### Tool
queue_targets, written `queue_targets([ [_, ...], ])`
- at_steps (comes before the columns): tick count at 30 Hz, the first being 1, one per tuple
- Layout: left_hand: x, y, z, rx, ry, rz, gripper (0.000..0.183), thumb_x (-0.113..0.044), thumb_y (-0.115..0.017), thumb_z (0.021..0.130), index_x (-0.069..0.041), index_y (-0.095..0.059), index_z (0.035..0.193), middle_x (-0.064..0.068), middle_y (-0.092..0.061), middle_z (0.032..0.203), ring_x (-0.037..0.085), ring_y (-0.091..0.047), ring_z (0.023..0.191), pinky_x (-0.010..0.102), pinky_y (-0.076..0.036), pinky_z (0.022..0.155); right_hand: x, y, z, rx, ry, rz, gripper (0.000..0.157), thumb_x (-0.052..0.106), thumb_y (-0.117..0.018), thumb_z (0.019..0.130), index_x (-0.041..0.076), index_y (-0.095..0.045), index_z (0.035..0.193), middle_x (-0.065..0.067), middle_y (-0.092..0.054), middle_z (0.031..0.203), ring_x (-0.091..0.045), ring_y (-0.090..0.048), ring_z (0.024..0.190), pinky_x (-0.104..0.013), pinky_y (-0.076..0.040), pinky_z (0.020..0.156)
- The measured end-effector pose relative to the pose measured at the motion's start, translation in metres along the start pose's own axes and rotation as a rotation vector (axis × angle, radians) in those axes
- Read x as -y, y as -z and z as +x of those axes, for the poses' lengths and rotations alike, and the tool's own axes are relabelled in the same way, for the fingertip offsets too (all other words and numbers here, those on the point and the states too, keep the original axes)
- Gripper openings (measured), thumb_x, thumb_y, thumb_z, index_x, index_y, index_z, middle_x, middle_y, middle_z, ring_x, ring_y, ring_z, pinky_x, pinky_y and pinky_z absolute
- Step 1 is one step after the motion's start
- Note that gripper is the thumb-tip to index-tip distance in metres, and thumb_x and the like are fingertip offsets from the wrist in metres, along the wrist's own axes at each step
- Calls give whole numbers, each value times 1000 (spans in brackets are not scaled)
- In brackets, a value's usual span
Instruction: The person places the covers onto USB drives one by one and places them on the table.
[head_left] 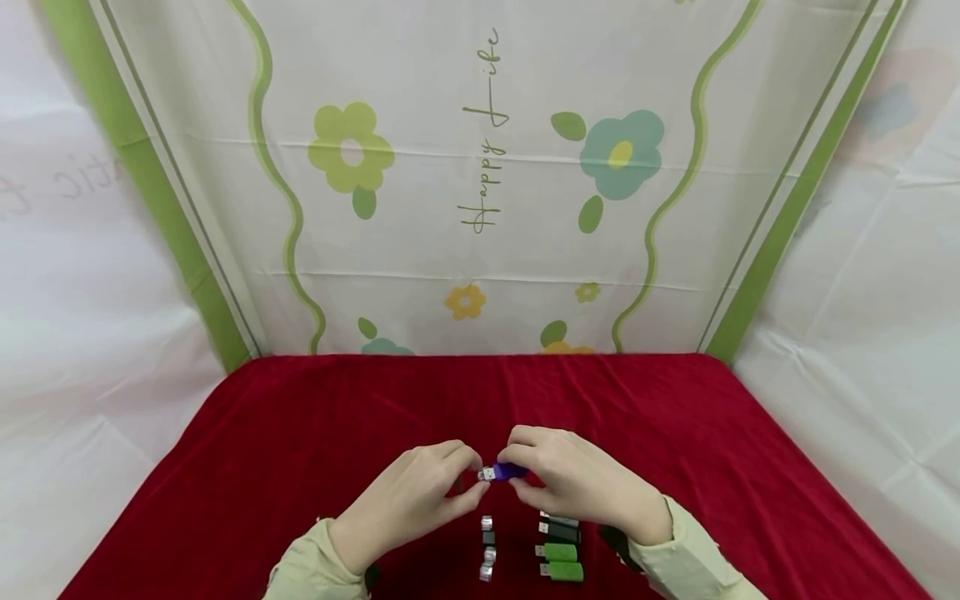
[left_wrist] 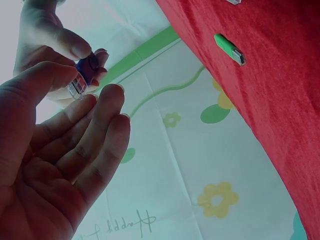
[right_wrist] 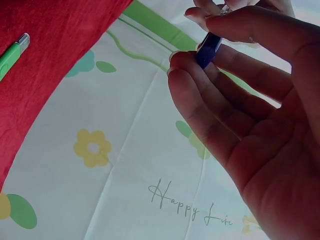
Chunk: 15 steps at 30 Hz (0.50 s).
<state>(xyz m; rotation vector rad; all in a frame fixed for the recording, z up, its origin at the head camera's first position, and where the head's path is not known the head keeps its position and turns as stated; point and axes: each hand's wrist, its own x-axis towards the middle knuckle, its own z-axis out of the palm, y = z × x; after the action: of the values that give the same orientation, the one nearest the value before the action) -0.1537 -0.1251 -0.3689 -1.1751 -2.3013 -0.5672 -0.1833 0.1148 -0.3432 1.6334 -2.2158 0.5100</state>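
Between thumb and fingers my right hand (head_left: 562, 471) pinches the blue-purple body of a USB stick (head_left: 508, 472), its metal plug pointing left. My left hand (head_left: 420, 492) pinches a small clear cap (left_wrist: 76, 91) at the plug end. In the left wrist view the see-through cap overlaps the plug. The right wrist view shows the blue body (right_wrist: 207, 52) between thumb and fingertips, the remaining fingers extended. Both hands meet above the red cloth.
Below the right hand lie two green USB sticks (head_left: 561, 572), a black one (head_left: 561, 532) and another partly hidden behind the hand. Several small caps (head_left: 487, 572) form a column left of them. Red cloth (head_left: 300, 433) covers the table; printed white curtains (head_left: 420, 250) surround it.
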Motion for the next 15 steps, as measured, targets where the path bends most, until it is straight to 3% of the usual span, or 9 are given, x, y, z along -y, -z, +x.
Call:
queue_targets([
  [15, -3, 0, 0, -1, -17, 9, 15, -13, -77, 82, -10, -64, 90, -7, -59, 80, -4, -37, 56, 5, -32, 51, 0, -1, -2, 5, -9, 12, 22, -1, -73, 77, 9, -68, 96, 6, -55, 88, -3, -51, 69, -6, -39, 67],
])
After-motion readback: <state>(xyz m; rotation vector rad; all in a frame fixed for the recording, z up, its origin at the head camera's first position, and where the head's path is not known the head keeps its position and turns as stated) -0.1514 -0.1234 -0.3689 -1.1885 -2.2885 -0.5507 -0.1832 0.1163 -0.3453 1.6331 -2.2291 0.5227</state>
